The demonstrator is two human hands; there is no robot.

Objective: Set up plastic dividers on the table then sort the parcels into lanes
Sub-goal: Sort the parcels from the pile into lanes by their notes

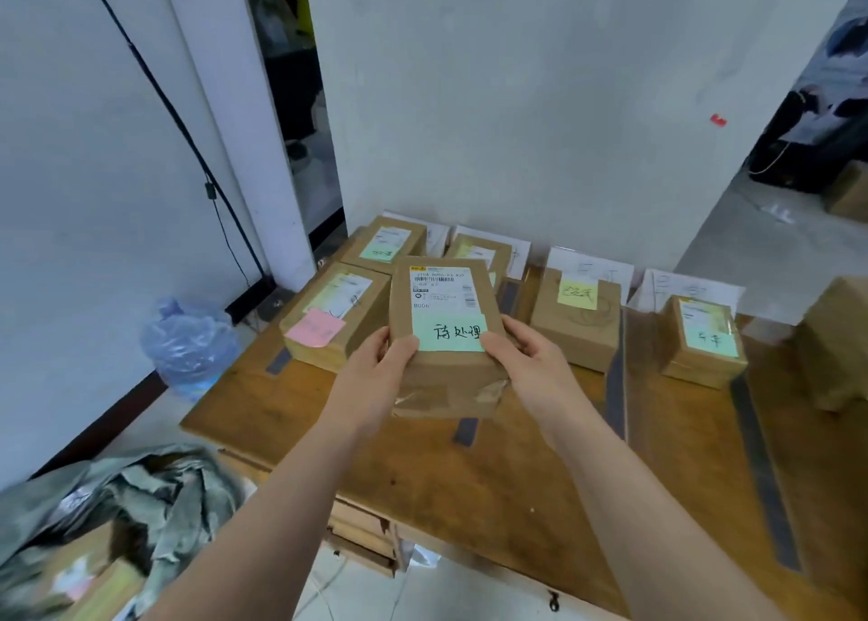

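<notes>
I hold a brown cardboard parcel (pixel 444 338) with a shipping label and a green handwritten note above the wooden table (pixel 469 470). My left hand (pixel 375 376) grips its left edge and my right hand (pixel 530 362) grips its right edge. Grey plastic dividers (pixel 615 381) (pixel 761 470) lie as strips on the tabletop and mark lanes. Other parcels sit in the lanes: one with a pink note (pixel 336 315) at the left, two with green notes (pixel 385 244) (pixel 479 256) behind, one with a yellow note (pixel 577 319), and one with a green note (pixel 702 338) to the right.
White paper signs (pixel 587 268) stand against the wall behind the lanes. A bigger brown box (pixel 836 338) sits at the table's right edge. A blue water bottle (pixel 188 343) stands on the floor at the left. A bag with cloth and parcels (pixel 108 526) lies at the lower left.
</notes>
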